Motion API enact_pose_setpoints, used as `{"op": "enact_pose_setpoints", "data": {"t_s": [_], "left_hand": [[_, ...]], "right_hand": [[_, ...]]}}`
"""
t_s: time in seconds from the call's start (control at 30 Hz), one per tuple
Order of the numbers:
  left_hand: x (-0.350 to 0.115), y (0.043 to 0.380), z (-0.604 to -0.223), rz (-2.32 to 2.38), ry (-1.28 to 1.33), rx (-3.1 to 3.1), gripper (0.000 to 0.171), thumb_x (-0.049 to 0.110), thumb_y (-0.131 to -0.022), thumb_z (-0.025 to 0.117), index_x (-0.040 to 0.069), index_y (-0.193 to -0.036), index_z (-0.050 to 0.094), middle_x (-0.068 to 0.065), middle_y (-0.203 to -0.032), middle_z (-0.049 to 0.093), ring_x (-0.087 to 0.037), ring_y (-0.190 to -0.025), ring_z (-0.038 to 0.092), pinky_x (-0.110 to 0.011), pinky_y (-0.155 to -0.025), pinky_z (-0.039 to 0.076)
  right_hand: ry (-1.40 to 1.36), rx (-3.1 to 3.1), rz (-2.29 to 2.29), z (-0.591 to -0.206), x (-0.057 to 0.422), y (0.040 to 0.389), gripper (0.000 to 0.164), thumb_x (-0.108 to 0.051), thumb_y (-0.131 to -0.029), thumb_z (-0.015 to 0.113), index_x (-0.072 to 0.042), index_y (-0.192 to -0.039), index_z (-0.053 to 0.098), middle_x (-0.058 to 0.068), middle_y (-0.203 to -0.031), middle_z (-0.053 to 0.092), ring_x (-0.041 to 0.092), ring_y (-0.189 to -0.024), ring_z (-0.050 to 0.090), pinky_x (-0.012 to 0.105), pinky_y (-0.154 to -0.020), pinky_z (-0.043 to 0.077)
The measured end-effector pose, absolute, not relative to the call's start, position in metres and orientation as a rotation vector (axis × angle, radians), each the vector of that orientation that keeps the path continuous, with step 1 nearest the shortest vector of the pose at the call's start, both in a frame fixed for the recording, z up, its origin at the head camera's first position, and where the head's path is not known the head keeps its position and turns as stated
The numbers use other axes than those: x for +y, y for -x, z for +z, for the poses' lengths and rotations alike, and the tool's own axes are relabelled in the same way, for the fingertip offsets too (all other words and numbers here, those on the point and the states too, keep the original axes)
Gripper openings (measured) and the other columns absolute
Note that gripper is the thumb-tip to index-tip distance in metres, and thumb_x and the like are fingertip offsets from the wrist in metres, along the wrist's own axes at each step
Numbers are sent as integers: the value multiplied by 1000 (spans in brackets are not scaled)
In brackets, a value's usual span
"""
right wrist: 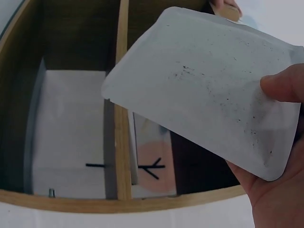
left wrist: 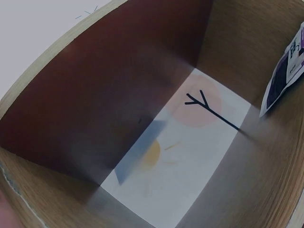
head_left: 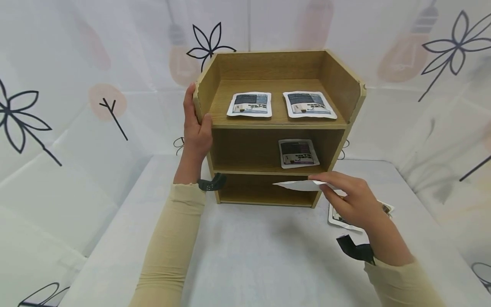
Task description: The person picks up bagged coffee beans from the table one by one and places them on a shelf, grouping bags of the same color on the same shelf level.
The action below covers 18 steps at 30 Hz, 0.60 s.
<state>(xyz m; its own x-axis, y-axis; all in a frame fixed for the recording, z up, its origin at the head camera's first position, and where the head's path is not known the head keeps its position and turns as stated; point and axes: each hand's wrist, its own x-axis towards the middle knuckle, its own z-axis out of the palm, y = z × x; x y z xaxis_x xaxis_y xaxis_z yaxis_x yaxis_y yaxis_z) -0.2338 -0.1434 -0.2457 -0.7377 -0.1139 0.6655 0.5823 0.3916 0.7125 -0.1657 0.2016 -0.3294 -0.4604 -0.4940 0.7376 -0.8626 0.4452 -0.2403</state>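
Observation:
A small wooden shelf (head_left: 270, 66) stands upright on the white-covered table. My left hand (head_left: 197, 134) grips the front edge of its left side panel, thumb towards the front. In my right hand (head_left: 354, 200) a flat white packet (head_left: 301, 185) is pinched, held nearly level before the bottom compartment. The right wrist view shows this packet's plain, speckled face (right wrist: 199, 90), with the thumb (right wrist: 285, 85) on it. Two labelled packets (head_left: 250, 104) (head_left: 310, 104) lie side by side on the top tier. Another packet (head_left: 298, 153) sits at the right of the middle compartment.
A further packet (head_left: 337, 218) lies on the table (head_left: 249, 256) right of the shelf, partly hidden behind my right hand. White patterned sheeting (head_left: 126, 51) hangs behind and at both sides. The left wrist view looks into a shelf compartment with a packet (left wrist: 285, 76) at its right.

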Motion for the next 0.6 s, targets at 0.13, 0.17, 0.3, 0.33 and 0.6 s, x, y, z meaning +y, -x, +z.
{"op": "enact_pose_setpoints", "data": {"t_s": [0.13, 0.17, 0.3, 0.33, 0.6], "left_hand": [[-143, 233, -245, -1395, 383, -2012, 66, 2, -93, 38, 20, -152, 15, -5, -155, 24, -19, -133, 32, -34, -109, 29], [-143, 233, -245, -1397, 384, -2011, 66, 2, -93, 38, 20, -152, 15, -5, -155, 24, -19, -133, 33, -34, -109, 29], [-143, 233, -246, -1397, 403, -1999, 66, 2, -92, 38, 18, -152, 15, -6, -155, 24, -19, -132, 33, -34, -109, 29], [-144, 233, -246, -1399, 409, -1995, 66, 2, -92, 38, 18, -152, 15, -6, -155, 24, -19, -132, 33, -34, -109, 28], [-144, 234, -247, -1406, 439, -1969, 66, 2, -92, 38, 17, -152, 15, -7, -154, 25, -17, -130, 34, -32, -108, 29]], "right_hand": [[-1109, -2125, 848, -328, 194, 166, 49, 16, -76, 62, -9, -118, 68, 6, -108, 72, -5, -104, 61, 7, -89, 43], [-1094, -2133, 852, -328, 192, 166, 49, 15, -77, 63, -10, -119, 68, 6, -108, 72, -4, -104, 61, 7, -89, 43], [-1031, -2150, 859, -327, 185, 168, 50, 15, -78, 63, -11, -121, 67, 6, -110, 72, -2, -105, 61, 7, -89, 42], [-1020, -2147, 872, -327, 184, 169, 49, 15, -79, 62, -11, -121, 67, 6, -110, 72, -1, -105, 61, 7, -89, 42], [-931, -2102, 901, -326, 170, 176, 42, 10, -84, 59, -8, -121, 67, 10, -112, 71, 7, -105, 64, 8, -92, 41]]}}
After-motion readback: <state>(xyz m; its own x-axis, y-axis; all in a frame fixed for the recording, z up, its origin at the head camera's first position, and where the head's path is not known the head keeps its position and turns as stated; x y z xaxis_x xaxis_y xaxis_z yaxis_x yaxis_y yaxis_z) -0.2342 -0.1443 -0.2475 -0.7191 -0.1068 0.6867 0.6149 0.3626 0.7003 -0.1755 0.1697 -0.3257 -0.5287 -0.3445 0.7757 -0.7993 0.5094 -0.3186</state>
